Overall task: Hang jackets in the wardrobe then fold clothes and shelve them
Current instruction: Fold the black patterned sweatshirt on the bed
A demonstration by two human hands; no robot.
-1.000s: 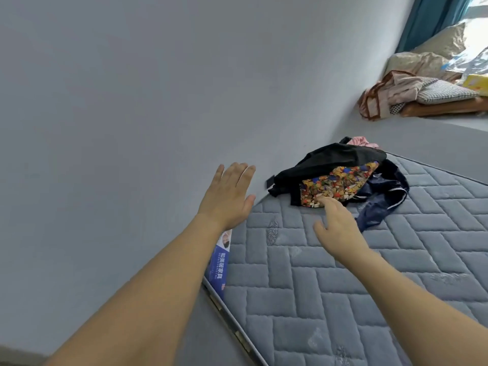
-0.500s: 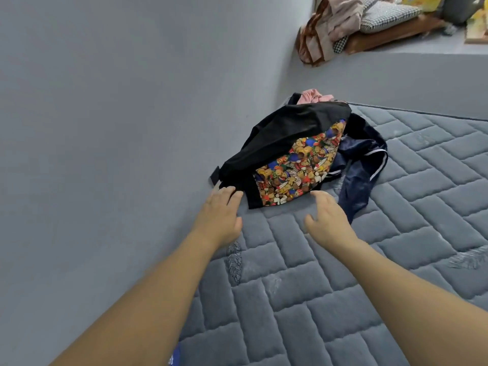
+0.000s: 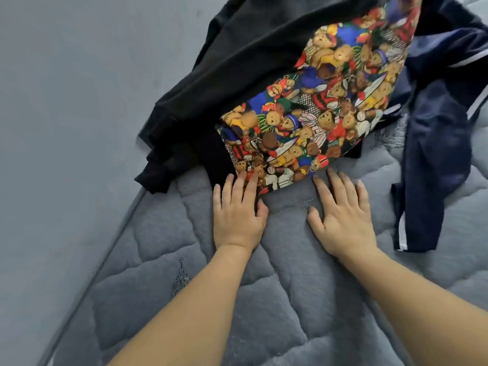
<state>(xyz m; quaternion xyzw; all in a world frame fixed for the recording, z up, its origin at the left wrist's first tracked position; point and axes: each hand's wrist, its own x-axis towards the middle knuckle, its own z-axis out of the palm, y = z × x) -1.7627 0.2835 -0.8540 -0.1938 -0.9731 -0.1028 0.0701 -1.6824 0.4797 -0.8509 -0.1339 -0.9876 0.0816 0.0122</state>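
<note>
Nothing looks folded or hung yet: the bear-print jacket (image 3: 311,112) lies heaped on the mattress (image 3: 264,299). My left hand (image 3: 236,215) touches its hem with straight fingers; my right hand (image 3: 343,217) lies flat, holding nothing.

So the count: three pieces of clothing were piled up there, one black garment (image 3: 237,64), one with a teddy bear print (image 3: 311,122), and one navy piece with white stripes (image 3: 438,143). All on one grey quilted mattress (image 3: 264,299). Two bare hands were in the shot too, a left hand (image 3: 235,215) and a right hand (image 3: 343,217).
</note>
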